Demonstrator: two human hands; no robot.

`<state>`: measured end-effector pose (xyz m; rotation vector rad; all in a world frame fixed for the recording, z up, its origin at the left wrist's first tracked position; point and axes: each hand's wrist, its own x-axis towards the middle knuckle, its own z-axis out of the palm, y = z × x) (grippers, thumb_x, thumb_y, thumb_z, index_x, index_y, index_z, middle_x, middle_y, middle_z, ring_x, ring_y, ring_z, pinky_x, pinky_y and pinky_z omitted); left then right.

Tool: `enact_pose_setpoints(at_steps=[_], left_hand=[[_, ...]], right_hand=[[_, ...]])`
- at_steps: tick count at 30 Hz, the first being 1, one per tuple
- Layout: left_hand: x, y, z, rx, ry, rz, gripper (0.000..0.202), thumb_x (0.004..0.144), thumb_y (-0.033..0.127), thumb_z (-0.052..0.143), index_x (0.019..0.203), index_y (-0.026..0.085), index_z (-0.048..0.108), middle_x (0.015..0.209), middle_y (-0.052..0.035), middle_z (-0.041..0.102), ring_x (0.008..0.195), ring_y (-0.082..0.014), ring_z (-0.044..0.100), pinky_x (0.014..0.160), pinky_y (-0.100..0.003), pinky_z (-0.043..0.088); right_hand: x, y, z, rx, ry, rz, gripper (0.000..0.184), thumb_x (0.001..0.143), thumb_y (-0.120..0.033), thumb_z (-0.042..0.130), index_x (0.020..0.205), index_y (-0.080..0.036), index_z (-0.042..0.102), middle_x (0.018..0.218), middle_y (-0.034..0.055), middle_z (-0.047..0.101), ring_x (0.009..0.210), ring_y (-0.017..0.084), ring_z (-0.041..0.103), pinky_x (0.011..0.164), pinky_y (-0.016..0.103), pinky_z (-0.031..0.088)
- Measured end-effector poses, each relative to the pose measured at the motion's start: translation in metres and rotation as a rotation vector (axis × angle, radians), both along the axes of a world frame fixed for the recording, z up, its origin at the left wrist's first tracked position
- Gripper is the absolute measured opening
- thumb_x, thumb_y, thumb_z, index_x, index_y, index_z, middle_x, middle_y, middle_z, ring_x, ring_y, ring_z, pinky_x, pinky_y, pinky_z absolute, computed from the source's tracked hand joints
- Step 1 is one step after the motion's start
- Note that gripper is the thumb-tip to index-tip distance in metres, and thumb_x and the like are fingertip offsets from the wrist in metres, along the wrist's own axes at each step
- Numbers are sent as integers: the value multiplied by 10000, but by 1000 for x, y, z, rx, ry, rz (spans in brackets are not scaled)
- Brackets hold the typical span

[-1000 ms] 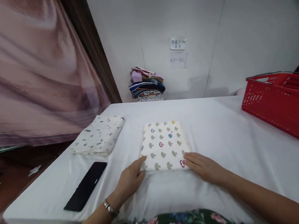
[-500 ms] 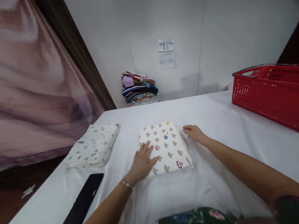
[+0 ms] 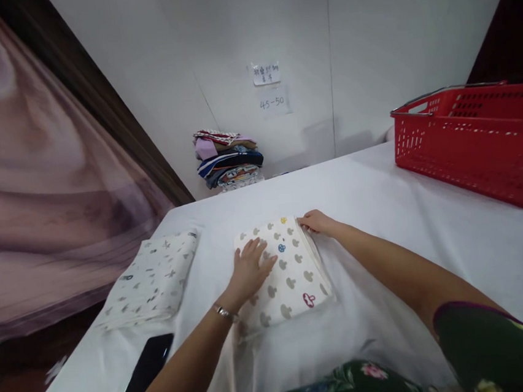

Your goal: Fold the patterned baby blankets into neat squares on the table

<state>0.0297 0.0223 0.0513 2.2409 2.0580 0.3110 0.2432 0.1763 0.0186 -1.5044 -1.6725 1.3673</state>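
Note:
A folded white cloth (image 3: 292, 273) printed with grey and coloured mushrooms lies on the white-covered table in front of me. My left hand (image 3: 252, 268) rests on its left part, fingers spread. At the cloth's far right corner, my right hand (image 3: 317, 222) pinches the edge between thumb and fingers. Left of these lies a second folded white cloth (image 3: 152, 280) with small grey prints. A black phone-like slab (image 3: 142, 377) is partly hidden behind my left forearm.
A red plastic basket (image 3: 470, 151) stands at the right of the table (image 3: 357, 187). Beyond the far edge is a stack of folded fabrics (image 3: 229, 159) against the wall. A pink curtain (image 3: 56, 179) hangs at the left.
My right hand has moved left onto the mushroom cloth's far right corner and taken hold of it. My left hand stays on the cloth. The camera view has turned slightly.

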Motion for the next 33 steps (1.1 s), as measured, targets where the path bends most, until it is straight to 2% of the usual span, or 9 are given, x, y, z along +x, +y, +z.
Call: enact_pose_setpoints(at_steps=[4,8,13,18,21,26,29,33], left_hand=[[30,36,-13,-22,62,-82,566,852,546,361,1323,234,396,1479,-83,247,1376,-248,144,1098,-507,115],[47,54,-26,-73,59,-119,612,856,562,325,1365,222,330,1494,-84,202,1383,-248,104,1099,-500,108],[47,56,-34,-58,19,-107,618,865,569,287,1376,223,306,1490,-75,220,1381,-235,110,1105,-486,83],[48,55,-32,-58,-16,-106,592,877,556,264,1359,219,333,1483,-81,240,1380,-233,118,1101,-496,96],[52,57,-30,-54,-3,-106,587,883,542,264,1358,205,335,1486,-89,228,1379,-241,121,1100,-504,99],[57,59,-31,-55,24,-120,600,889,537,242,1368,183,322,1487,-95,219,1377,-240,131,1103,-500,103],[57,59,-33,-53,29,-116,597,893,534,229,1365,183,328,1483,-93,232,1377,-235,132,1106,-498,94],[57,58,-32,-55,13,-108,596,892,529,244,1370,181,319,1483,-91,233,1376,-232,137,1109,-492,90]], right_hand=[[-8,8,-1,36,-16,27,236,727,-298,652,591,-131,557,435,-42,477,350,38,346,359,184,248],[-12,11,3,60,19,45,153,717,-197,629,600,-133,553,421,-62,448,354,29,331,368,174,241],[-8,10,6,-19,57,78,236,773,-238,585,570,-144,510,433,-43,465,352,33,337,353,183,221],[-3,8,5,-123,32,159,341,767,-338,606,511,-165,462,376,-42,417,331,44,310,335,196,196],[-4,8,6,-97,35,205,309,722,-301,641,504,-165,469,345,-59,379,332,41,299,336,192,199],[-5,9,3,-8,44,163,234,693,-224,632,518,-158,492,343,-69,380,330,40,308,344,192,216],[-1,9,0,-28,50,161,274,730,-264,618,516,-159,484,352,-63,392,330,43,320,348,191,237],[10,6,-5,-54,43,123,299,772,-352,605,568,-151,521,419,-29,494,339,49,377,340,185,256]])
